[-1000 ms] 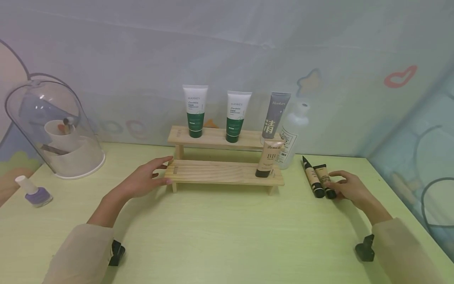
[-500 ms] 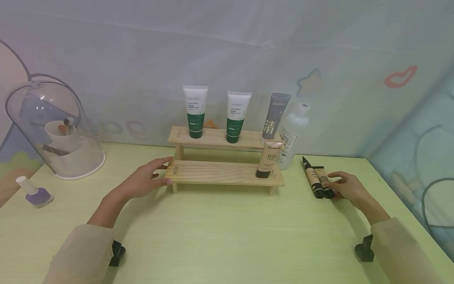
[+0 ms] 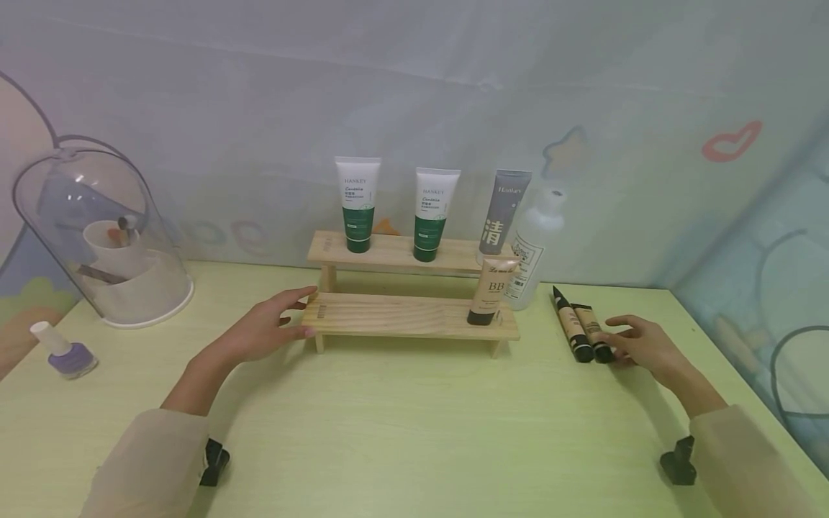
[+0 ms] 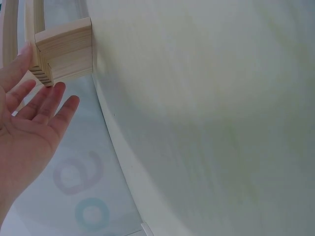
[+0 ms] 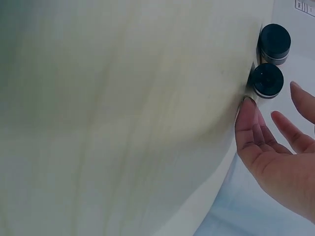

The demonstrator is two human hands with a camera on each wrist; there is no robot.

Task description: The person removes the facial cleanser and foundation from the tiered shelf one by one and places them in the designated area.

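One small beige tube (image 3: 588,321) lay on the worktop (image 3: 401,432) beside a pointed tube (image 3: 573,326); right hand (image 3: 644,347) at its side, fingers (image 5: 245,125) loose, ungripped. Left hand (image 3: 264,327), also unclenched, touched the wooden rack (image 3: 388,314). Pickup step, I judged; next: a firm pinch.

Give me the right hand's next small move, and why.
Probably draw the right hand's thumb and fingers together on the right lying tube: the hand is right beside it, yet thumb and fingers look spread rather than closed round it, and the tube lies on the table.
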